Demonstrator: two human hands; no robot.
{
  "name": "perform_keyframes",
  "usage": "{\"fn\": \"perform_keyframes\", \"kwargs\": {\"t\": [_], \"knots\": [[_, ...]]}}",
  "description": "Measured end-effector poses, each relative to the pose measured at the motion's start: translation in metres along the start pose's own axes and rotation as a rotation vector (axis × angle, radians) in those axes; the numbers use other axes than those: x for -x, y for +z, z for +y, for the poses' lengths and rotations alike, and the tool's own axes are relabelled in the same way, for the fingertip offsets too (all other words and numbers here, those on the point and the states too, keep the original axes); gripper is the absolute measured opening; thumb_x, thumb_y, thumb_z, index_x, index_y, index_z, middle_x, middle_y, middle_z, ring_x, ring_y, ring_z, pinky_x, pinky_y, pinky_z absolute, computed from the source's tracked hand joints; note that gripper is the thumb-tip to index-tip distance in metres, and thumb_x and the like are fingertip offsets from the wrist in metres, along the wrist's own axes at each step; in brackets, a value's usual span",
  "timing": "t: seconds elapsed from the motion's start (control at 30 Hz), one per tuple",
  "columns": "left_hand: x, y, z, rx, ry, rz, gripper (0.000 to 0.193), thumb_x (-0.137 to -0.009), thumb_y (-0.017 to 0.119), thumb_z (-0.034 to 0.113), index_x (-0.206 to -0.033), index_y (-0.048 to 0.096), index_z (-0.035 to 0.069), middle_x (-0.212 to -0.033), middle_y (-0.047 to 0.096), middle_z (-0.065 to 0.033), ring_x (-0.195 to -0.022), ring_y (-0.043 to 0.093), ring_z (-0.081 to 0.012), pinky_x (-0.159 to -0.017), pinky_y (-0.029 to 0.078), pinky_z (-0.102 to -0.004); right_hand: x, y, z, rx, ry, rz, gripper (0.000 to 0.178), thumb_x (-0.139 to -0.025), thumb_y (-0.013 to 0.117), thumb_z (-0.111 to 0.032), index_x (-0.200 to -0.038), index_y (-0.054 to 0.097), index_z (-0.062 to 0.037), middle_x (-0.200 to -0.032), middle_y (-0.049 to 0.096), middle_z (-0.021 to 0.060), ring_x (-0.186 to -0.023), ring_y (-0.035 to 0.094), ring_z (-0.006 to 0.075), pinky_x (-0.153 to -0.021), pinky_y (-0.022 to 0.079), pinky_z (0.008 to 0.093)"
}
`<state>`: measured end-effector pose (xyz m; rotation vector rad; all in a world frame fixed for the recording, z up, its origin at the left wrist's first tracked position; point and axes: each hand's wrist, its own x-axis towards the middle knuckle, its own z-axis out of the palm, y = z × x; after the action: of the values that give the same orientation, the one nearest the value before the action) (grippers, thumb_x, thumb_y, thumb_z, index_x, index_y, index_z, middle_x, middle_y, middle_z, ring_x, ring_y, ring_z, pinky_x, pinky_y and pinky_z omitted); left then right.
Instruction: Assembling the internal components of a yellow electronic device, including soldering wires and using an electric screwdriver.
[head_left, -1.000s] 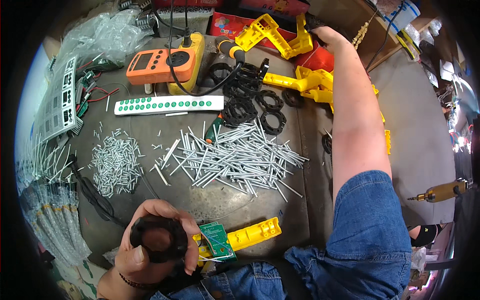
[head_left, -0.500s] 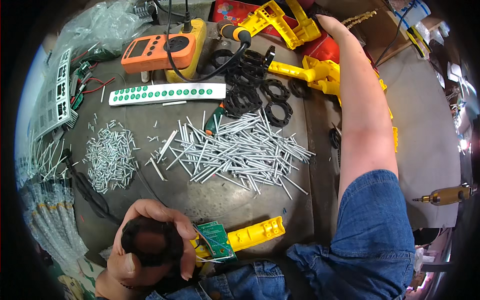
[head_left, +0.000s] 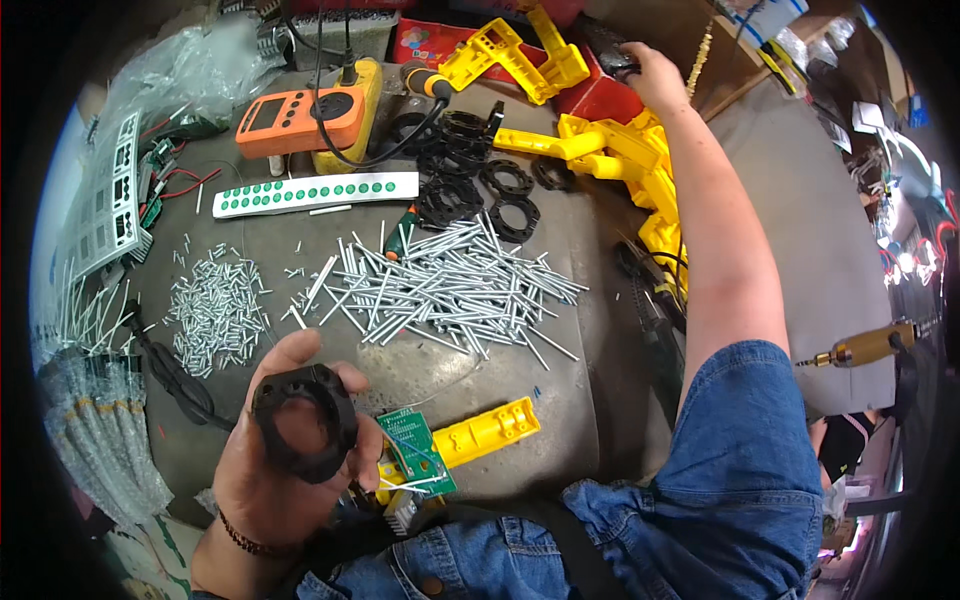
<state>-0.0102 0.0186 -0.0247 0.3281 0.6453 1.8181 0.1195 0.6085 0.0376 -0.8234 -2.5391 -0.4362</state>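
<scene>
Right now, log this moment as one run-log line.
left hand: holds black ring | right hand: reaching by yellow parts | table: metal rods

The scene is seen from a single head-worn fisheye camera, looking steeply down and forward onto the desk [head_left: 400, 370] from close above. The wearer's lap is caught near, clutter far. Straight edges are bent toward the rim.

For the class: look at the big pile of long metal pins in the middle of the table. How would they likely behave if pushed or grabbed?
The long metal pins look thin, straight and round, so they would probably roll and scatter when pushed. They lie loose and criss-crossed, so a handful would likely slip apart. Being metal, they are probably stiff.
</scene>
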Motion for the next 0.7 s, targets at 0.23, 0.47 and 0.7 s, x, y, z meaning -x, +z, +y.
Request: {"fn": "perform_keyframes", "kwargs": {"t": [0.23, 0.47, 0.7], "knots": [[0.03, -0.008, 0.029, -0.143, 0.186, -0.156, 0.069, -0.096, 0.049, 0.053, -0.142, 0.03, 0.005, -0.12, 0.049, -0.02, -0.067, 0.063, -0.0259, -0.041, 0.051, -0.0307, 0.012, -0.016, -0.013, -0.02, 0.006, -0.039, 0.043, -0.082, 0.061, -0.01, -0.125, 0.061, -0.0158, -0.13, 0.056, 0.0153, -0.117, 0.056, 0.0344, -0.101, 0.045, 0.0394], [0.211, -0.025, 0.15, -0.154, 0.589, 0.081, 0.026, -0.09, 0.055, 0.0, -0.101, 0.032, 0.007, -0.092, 0.038, -0.0126, -0.053, 0.048, -0.0191, -0.034, 0.041, -0.0278, 0.097, -0.088, -0.122, -0.409, -0.355, 0.041, 0.037, -0.084, 0.063, -0.007, -0.121, 0.06, -0.0072, -0.126, 0.059, 0.0136, -0.121, 0.054, 0.0306, -0.104, 0.041, 0.0383], [0.349, -0.15, 0.224, -0.067, 1.125, 0.303, 0.048, -0.08, 0.078, 0.033, -0.106, 0.056, 0.0, -0.101, 0.054, -0.0068, -0.088, 0.048, -0.017, -0.064, 0.041, -0.0267, 0.276, -0.168, -0.195, -0.545, -0.33, -0.279, 0.038, -0.078, 0.062, 0.003, -0.116, 0.058, -0.0033, -0.134, 0.055, 0.0169, -0.127, 0.05, 0.0353, -0.105, 0.039, 0.0413]]}}
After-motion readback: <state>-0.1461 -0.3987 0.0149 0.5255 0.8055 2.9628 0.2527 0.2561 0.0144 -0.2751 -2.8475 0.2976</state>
